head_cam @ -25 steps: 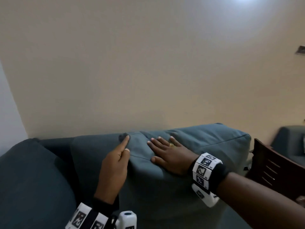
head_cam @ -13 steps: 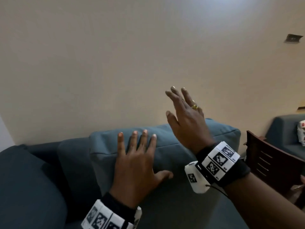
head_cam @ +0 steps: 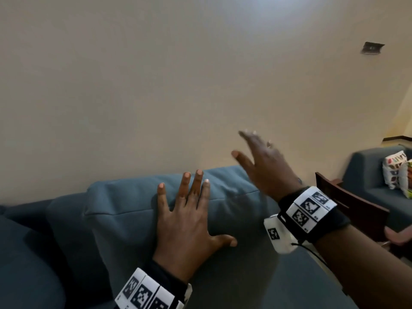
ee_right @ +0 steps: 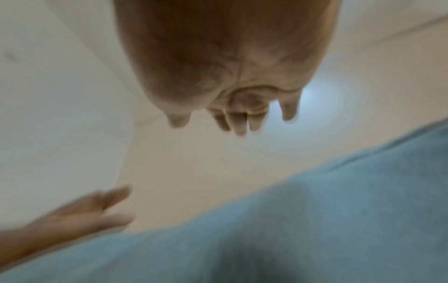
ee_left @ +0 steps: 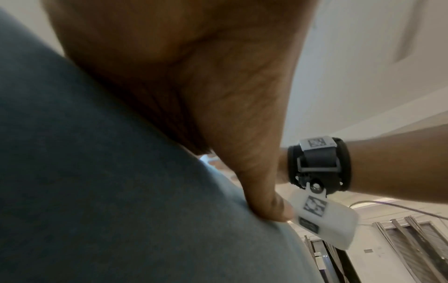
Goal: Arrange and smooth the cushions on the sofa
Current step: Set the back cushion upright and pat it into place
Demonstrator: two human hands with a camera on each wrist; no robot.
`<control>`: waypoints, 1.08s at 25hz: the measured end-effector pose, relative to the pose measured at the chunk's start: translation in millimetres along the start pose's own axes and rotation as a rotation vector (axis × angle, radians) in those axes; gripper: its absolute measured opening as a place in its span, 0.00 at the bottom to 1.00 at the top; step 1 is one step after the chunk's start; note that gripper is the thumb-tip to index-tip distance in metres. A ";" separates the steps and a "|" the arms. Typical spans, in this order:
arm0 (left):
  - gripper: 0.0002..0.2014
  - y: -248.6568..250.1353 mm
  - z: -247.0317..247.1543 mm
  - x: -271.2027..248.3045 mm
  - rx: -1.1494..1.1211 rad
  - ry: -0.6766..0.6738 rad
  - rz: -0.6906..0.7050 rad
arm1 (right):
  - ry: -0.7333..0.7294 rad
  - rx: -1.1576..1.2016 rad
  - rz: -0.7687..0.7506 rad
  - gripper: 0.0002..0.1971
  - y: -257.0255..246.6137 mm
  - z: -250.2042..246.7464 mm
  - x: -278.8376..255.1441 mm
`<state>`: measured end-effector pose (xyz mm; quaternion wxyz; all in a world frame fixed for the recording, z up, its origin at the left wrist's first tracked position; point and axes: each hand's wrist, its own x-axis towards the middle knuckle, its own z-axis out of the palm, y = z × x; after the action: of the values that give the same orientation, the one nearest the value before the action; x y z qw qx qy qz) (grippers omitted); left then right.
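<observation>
head: above, facing forward-down over cushion (head_cam: 138,219) toward wall | left wrist: pressed close along palm, facing rightward | right wrist: raised, facing wall | shared: cushion's top edge, both hands

Light: we see a dim room, with a soft glow high on the wall (head_cam: 278,10) in the head view.
Shadows: we find the sofa (head_cam: 26,253) darkest at lower left.
Blur: our right hand (head_cam: 265,161) smears with motion; the right wrist view is soft throughout.
Sharpness: we read the left hand (head_cam: 189,221) crisply from the head.
Distortion: our wide lenses bend the edges, and the palm (ee_left: 194,67) looms unfocused.
Glare: we note a pale halo behind the fingers (ee_right: 289,109).
</observation>
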<state>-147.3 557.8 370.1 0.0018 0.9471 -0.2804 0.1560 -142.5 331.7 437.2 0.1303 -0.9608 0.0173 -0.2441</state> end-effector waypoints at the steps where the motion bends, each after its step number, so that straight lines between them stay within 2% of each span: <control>1: 0.63 7.4 -2.4 3.6 -0.004 0.006 0.001 | 0.109 -0.027 0.050 0.38 7.9 -5.6 2.5; 2: 0.62 13.6 -4.4 6.4 -0.004 0.004 0.008 | 0.039 -0.131 0.059 0.36 13.5 -4.6 0.7; 3: 0.60 19.2 -4.4 6.6 0.002 -0.001 0.019 | -0.179 -0.266 0.014 0.37 24.6 5.1 -3.1; 4: 0.59 22.3 -1.1 6.4 0.002 -0.005 0.029 | -0.440 -0.299 0.019 0.38 31.6 9.6 -8.7; 5: 0.59 23.2 2.6 5.6 0.000 -0.004 0.030 | -0.515 -0.273 0.015 0.38 37.6 7.4 -9.6; 6: 0.58 24.1 3.8 6.2 -0.001 0.003 0.026 | -0.401 -0.208 0.021 0.39 48.6 -4.0 -4.0; 7: 0.58 24.2 1.6 6.1 0.004 -0.007 0.007 | -0.086 -0.084 0.013 0.40 55.5 -18.0 1.5; 8: 0.58 22.8 1.4 5.2 0.007 -0.052 -0.012 | 0.111 -0.051 0.058 0.40 59.9 -29.1 1.8; 9: 0.58 20.6 3.0 5.5 -0.010 -0.049 -0.015 | 0.150 -0.049 0.099 0.41 61.1 -32.5 -2.1; 10: 0.58 19.0 3.8 5.7 -0.025 -0.040 -0.007 | 0.034 -0.124 0.080 0.45 60.1 -25.2 -12.2; 11: 0.58 18.2 4.1 5.6 -0.018 -0.048 0.005 | -0.191 -0.228 0.016 0.51 65.6 -6.8 -24.2; 12: 0.58 17.7 4.8 4.0 0.002 -0.061 0.023 | -0.406 -0.250 0.021 0.57 61.7 1.1 -33.6; 13: 0.58 16.8 5.8 3.0 0.013 -0.069 0.028 | -0.407 -0.192 0.054 0.58 60.2 -2.4 -32.1; 15: 0.57 15.0 8.5 3.7 -0.038 -0.060 0.009 | 0.044 0.057 0.109 0.47 64.1 -20.7 -10.7; 16: 0.57 14.1 7.4 4.3 -0.057 -0.060 0.000 | 0.109 0.092 0.138 0.41 55.6 -28.1 -9.7; 17: 0.57 13.1 5.6 4.0 -0.062 -0.037 -0.005 | 0.117 0.075 0.076 0.40 46.8 -24.0 -12.2; 18: 0.57 10.8 3.8 3.2 -0.044 -0.034 -0.006 | 0.019 -0.082 -0.034 0.42 41.1 -6.2 -18.7; 19: 0.57 8.7 1.8 1.0 -0.005 -0.008 0.006 | -0.237 -0.213 -0.087 0.46 42.3 12.7 -29.3; 20: 0.56 3.6 3.1 -1.5 0.018 0.007 0.015 | -0.368 -0.211 -0.073 0.45 33.1 14.0 -35.3; 21: 0.54 -4.2 1.6 -2.9 0.033 0.044 0.010 | -0.306 -0.122 -0.009 0.41 32.9 7.5 -27.7; 22: 0.52 -11.6 -1.8 -7.4 0.014 0.068 -0.019 | -0.061 0.043 0.022 0.35 34.1 -3.5 -18.3; 23: 0.51 -23.0 -3.9 -14.5 -0.007 0.067 -0.065 | 0.104 0.133 0.004 0.32 29.9 -14.2 -13.3; 24: 0.50 -38.0 -3.4 -20.8 -0.023 0.080 -0.110 | 0.160 0.118 0.003 0.33 19.0 -17.3 -10.3; 25: 0.50 -53.8 -1.3 -27.1 -0.045 0.078 -0.160 | 0.053 0.020 -0.069 0.37 7.4 -14.4 -12.5; 26: 0.50 -69.1 -0.1 -34.0 -0.040 0.075 -0.190 | -0.118 -0.112 -0.197 0.45 4.2 6.2 -15.7; 27: 0.50 -81.6 0.9 -42.2 -0.021 0.061 -0.202 | -0.373 -0.220 -0.239 0.53 -1.0 16.6 -21.5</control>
<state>-137.1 649.0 363.5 0.0363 0.9653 -0.1848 0.1810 -153.6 338.8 413.3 -0.0038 -0.9928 -0.0946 -0.0728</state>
